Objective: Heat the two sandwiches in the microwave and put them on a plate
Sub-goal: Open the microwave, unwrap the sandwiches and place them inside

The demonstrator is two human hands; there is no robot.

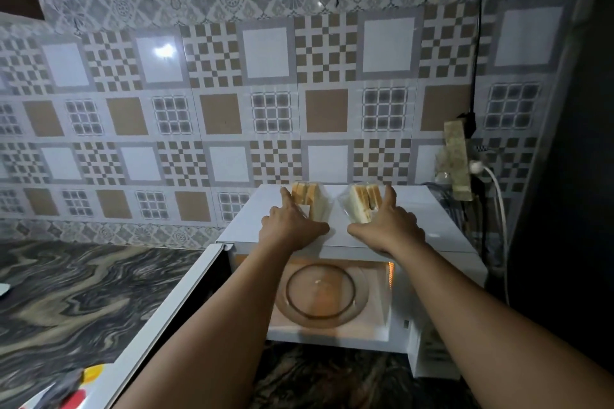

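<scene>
Microwave door [172, 302] swung open at left, glass turntable [320, 292] bare, cavity lit.
Left hand [292, 226] spread, fingers reaching left wrapped sandwich [312, 201] on microwave top [415, 219]; contact likely, grip not closed.
Right hand [388, 226] spread likewise at right wrapped sandwich [362, 204].
Advice: close fingers on wrap sides, not bread faces; lift level, clear top edge, lower both onto turntable side by side.

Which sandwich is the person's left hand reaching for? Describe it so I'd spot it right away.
Find the white microwave with its door open. Two wrapped sandwiches sit on its top near the tiled wall. The left hand is at the left sandwich, whose browner crusts face the camera; its neighbour, the right sandwich, looks paler and sits by the right hand.
</scene>
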